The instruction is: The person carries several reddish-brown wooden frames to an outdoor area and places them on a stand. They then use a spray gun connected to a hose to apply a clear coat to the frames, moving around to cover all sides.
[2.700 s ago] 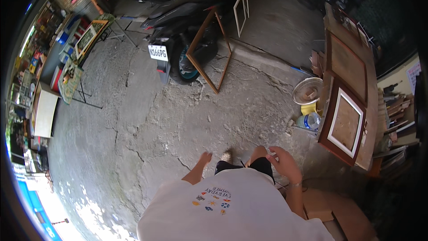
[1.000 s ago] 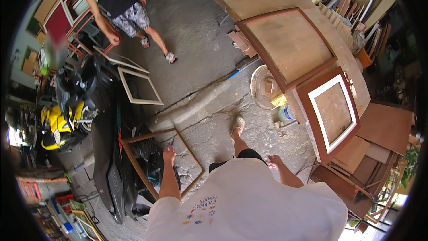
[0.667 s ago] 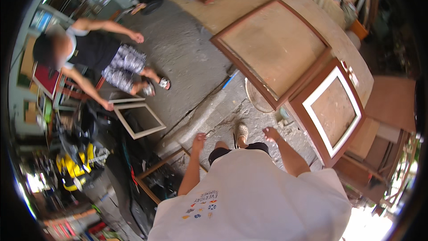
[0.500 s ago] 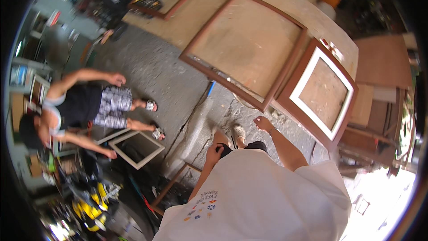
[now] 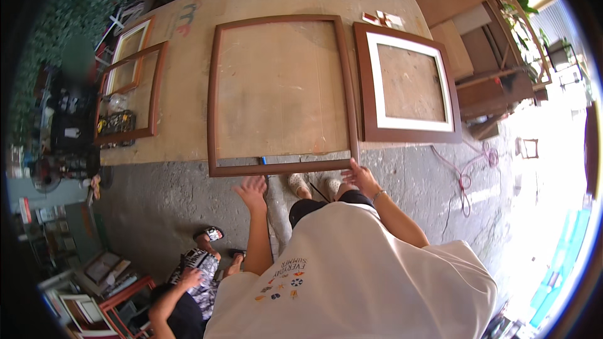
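A large brown picture frame (image 5: 286, 167) lies on the table, its near rail reaching past the table's front edge. Just below that rail is my left hand (image 5: 252, 192), fingers spread and holding nothing. At the frame's near right corner, my right hand (image 5: 363, 178) has its fingers stretched out. Its fingertips meet or nearly meet the corner; I cannot tell whether they press on it. To the right lies a smaller, wide brown frame (image 5: 405, 135) with a white inner border (image 5: 413, 123).
The wooden table (image 5: 185, 100) carries more thin frames (image 5: 157, 91) at its left end. Another person (image 5: 179, 304) is low on the left, near stacked frames (image 5: 81, 307). A reddish cord (image 5: 465, 182) lies on the floor at right; brown boards (image 5: 452, 0) stand behind.
My view has turned toward the table. My left hand has left my thigh and reached the large frame's near rail; my right hand has come to its corner.
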`<state>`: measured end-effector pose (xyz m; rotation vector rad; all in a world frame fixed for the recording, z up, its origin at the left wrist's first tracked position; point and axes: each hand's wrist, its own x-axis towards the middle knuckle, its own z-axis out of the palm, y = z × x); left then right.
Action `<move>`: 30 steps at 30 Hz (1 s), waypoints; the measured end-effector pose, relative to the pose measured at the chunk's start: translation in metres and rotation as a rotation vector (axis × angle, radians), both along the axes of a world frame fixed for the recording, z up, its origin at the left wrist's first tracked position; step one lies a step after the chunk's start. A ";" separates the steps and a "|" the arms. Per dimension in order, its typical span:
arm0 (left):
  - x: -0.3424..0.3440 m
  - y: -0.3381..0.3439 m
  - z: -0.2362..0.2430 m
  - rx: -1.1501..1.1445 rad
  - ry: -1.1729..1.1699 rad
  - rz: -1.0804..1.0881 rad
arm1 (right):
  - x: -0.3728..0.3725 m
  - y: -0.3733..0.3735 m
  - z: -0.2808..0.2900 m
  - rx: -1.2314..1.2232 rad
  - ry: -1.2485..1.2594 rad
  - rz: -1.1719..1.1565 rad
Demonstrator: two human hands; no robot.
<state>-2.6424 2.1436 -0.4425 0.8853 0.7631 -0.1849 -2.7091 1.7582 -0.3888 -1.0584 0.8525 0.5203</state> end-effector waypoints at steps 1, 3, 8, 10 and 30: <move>0.029 0.000 0.016 0.054 -0.048 -0.014 | -0.001 0.010 0.001 0.038 -0.069 -0.071; 0.059 0.005 0.035 0.236 -0.093 -0.253 | 0.004 0.022 0.011 0.098 -0.223 -0.228; 0.052 0.032 -0.016 0.535 -0.018 -0.782 | 0.021 0.030 0.000 0.056 -0.160 -0.344; 0.022 0.061 -0.075 0.490 0.135 -0.927 | 0.013 0.023 -0.020 -0.408 -0.146 0.067; -0.014 -0.215 -0.035 0.600 -0.076 -1.493 | -0.222 -0.145 -0.120 -0.674 0.127 0.061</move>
